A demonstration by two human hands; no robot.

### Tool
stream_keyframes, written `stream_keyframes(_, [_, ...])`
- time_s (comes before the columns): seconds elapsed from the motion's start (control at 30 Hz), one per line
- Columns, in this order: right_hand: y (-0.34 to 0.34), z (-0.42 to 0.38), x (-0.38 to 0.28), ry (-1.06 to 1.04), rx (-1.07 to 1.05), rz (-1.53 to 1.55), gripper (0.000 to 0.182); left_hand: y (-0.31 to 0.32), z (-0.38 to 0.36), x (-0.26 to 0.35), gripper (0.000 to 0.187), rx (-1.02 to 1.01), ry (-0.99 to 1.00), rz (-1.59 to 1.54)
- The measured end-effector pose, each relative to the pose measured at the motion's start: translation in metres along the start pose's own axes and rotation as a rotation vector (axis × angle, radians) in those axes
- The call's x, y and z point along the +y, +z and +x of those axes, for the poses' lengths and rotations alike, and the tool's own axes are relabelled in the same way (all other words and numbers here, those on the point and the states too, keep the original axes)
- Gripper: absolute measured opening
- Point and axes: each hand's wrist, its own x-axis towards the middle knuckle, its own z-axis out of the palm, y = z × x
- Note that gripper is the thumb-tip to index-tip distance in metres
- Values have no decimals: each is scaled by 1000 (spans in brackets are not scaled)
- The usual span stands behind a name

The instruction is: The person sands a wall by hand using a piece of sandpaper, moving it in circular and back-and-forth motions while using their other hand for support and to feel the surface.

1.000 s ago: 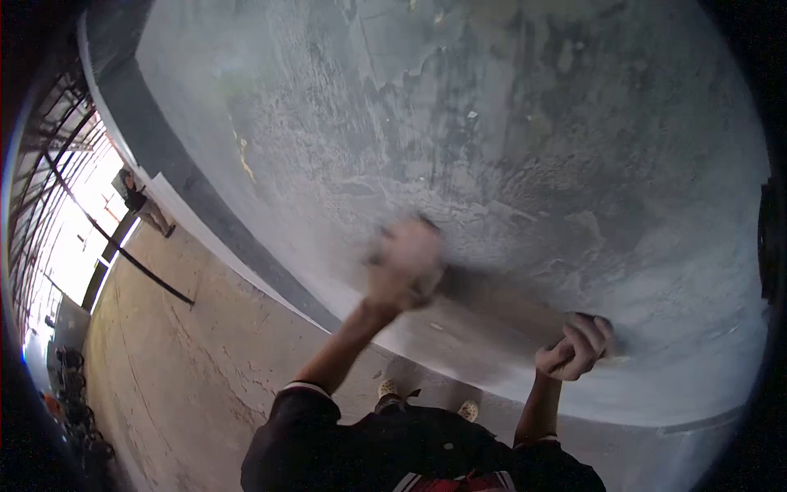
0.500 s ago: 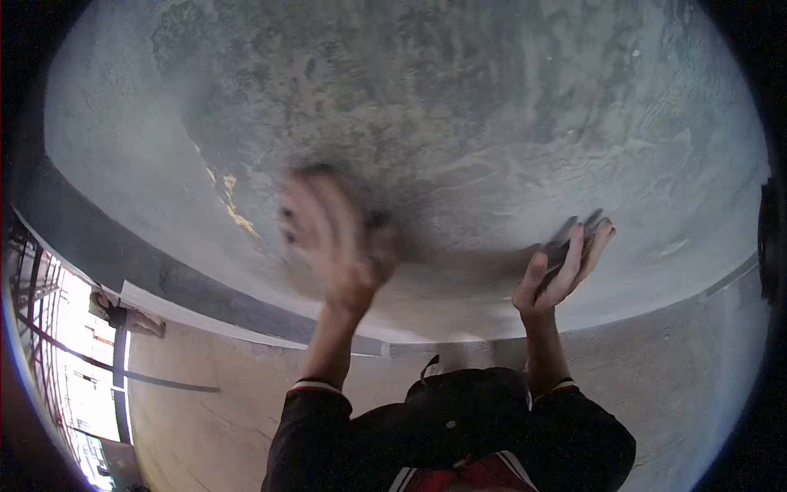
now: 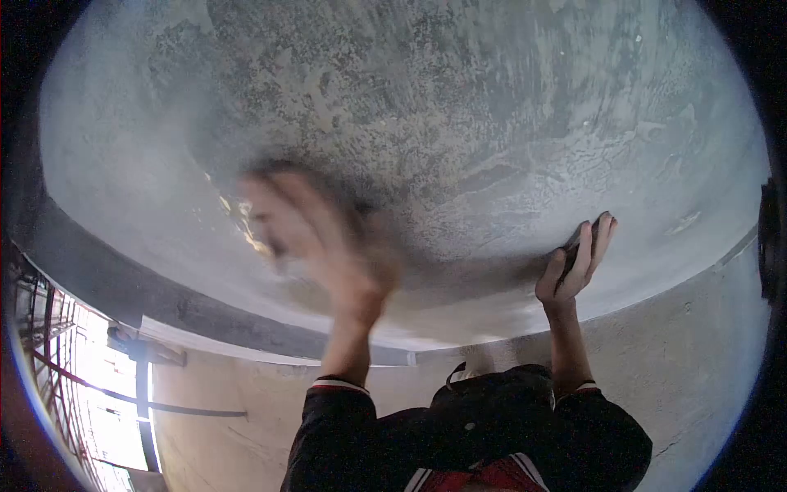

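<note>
A broad grey, mottled plaster-like surface [image 3: 426, 123] fills the upper view. My left hand [image 3: 316, 234] is against or just over it, left of the middle, smeared by motion. Dark patches show beside its fingers; whether they are shadow or something held, I cannot make out. Farther right, my right hand [image 3: 578, 261] rests with its fingers stretched and apart on the lower part of the same surface, dark shadow beside them. Nothing shows in that hand. Yellowish bare marks [image 3: 246, 223] lie just left of my left hand.
A dark grey band [image 3: 180, 303] borders the surface at lower left. Below it runs a beige wall [image 3: 221, 389]. Bright daylight comes through a barred opening [image 3: 90, 394] at far left. A dark object [image 3: 769, 242] sits at the right edge.
My left hand has swept leftward over the grey surface, nearer the yellowish marks. My right hand appears slightly farther right, and the whole view has shifted a little.
</note>
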Motion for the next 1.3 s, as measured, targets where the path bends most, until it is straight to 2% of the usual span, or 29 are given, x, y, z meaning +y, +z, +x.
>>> stream_keyframes(0.03, [1,1,-6,36,4,13,42,2,-6,14,64,-71,69,-67])
stream_keyframes(0.07, [2,4,-11,68,7,24,41,10,-19,25,64,-68,56,-62])
stream_keyframes(0.13, [-4,15,-18,16,-44,14,40,28,-52,44,62,-210,485,-133])
stream_keyframes(0.17, [-6,21,-19,-21,-79,-9,39,25,-48,41,62,-204,470,-132])
stream_keyframes(0.2, [-4,26,-14,-94,-42,123,35,17,-37,32,62,-145,353,-155])
stream_keyframes(0.23, [-5,32,-13,-103,-40,125,35,9,-24,24,63,-85,240,-177])
stream_keyframes(0.3, [-11,52,-13,-284,-144,121,32,-21,34,22,61,59,-141,-64])
stream_keyframes(0.4, [-2,80,-15,-348,-121,193,31,10,-1,30,65,81,-203,-127])
stream_keyframes(0.47, [1,86,-16,-359,-131,198,31,39,-60,51,69,-15,172,-74])
stream_keyframes(0.5, [2,87,-16,-358,-93,219,29,35,-65,54,69,-12,168,-77])
stream_keyframes(0.57, [5,88,-15,-361,-47,225,29,33,-64,55,73,-161,270,56])
stream_keyframes(0.63, [2,84,-12,-353,-57,249,30,8,-23,45,72,-154,-139,56])
stream_keyframes(0.7, [2,81,-9,-345,-54,218,32,-9,37,29,71,433,-478,-553])
stream_keyframes(0.73, [1,82,-10,-302,-45,214,31,-6,36,32,71,436,-478,-560])
stream_keyframes(0.8, [-1,83,-10,-268,-36,208,31,4,21,41,69,139,-217,-113])
stream_keyframes(0.87, [0,81,-9,-238,-17,225,30,34,-40,64,67,14,21,-70])
stream_keyframes(0.9, [-2,80,-8,-239,-22,226,30,32,-42,66,67,11,16,-71])
stream_keyframes(0.97, [-3,81,-7,-248,-59,251,30,23,-39,68,64,-87,154,-47])
stream_keyframes(1.0, [-3,82,-6,-258,-63,248,30,12,-22,64,65,-82,-56,-181])
stream_keyframes(1.07, [-4,81,-6,-234,-74,312,30,11,29,10,66,291,30,-129])
stream_keyframes(1.1, [-3,81,-6,-252,-79,306,30,4,36,17,66,303,17,-136])
stream_keyframes(1.17, [-3,80,-5,-221,-1,350,30,-3,45,41,68,196,-229,-134])
stream_keyframes(1.2, [-5,81,-6,-189,-18,388,30,9,25,56,63,178,-225,-201])
stream_keyframes(1.27, [-4,83,-4,-219,-15,371,30,40,-40,83,56,32,-12,-108])
stream_keyframes(1.3, [-6,81,-4,-223,-15,366,30,35,-46,87,56,31,-12,-119])
